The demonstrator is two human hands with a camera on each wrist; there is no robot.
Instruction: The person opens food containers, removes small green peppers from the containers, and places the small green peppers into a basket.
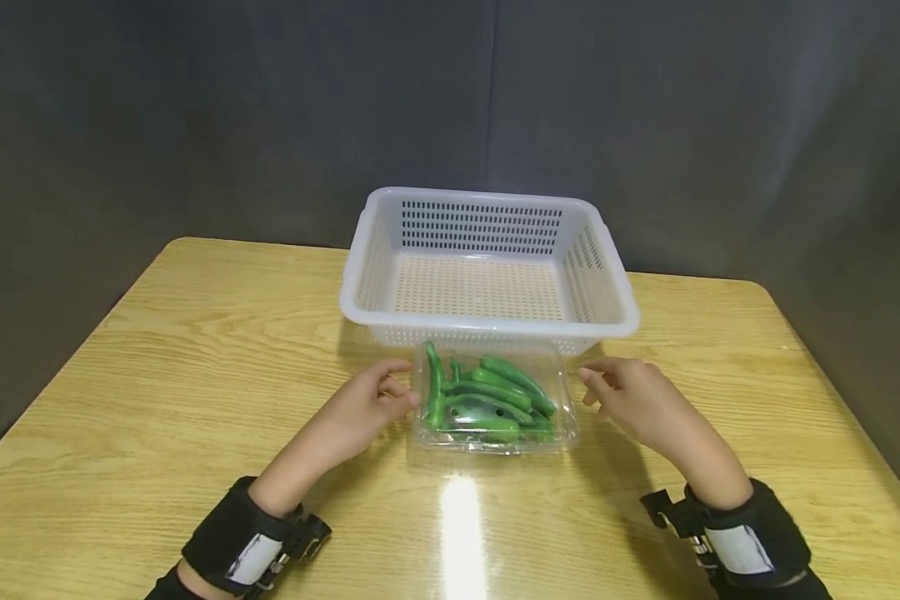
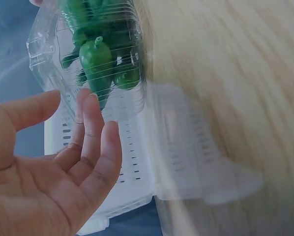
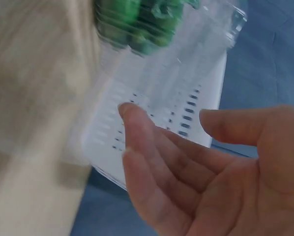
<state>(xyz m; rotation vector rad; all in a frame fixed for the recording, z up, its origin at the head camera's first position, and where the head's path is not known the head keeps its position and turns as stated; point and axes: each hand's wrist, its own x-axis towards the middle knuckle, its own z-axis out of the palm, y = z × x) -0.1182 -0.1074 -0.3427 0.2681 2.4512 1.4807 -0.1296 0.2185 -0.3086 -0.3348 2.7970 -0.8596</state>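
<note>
A clear plastic clamshell box (image 1: 495, 446) with its lid down lies on the table, holding several green peppers (image 1: 498, 392). My left hand (image 1: 367, 408) is at the box's left side, fingers loosely bent and thumb apart from them, with nothing in its grasp. In the left wrist view the fingertips (image 2: 92, 98) come right at the box's wall. On the other side my right hand (image 1: 633, 400) is a short way off the box's right edge, its fingers relaxed and slightly bent. The right wrist view has a gap between this hand (image 3: 186, 182) and the box.
Directly behind the box stands a white perforated plastic basket (image 1: 487, 321), with nothing inside it. Both sit on a wooden table (image 1: 195, 350) with rounded far corners. A dark curtain (image 1: 450, 100) hangs behind the table.
</note>
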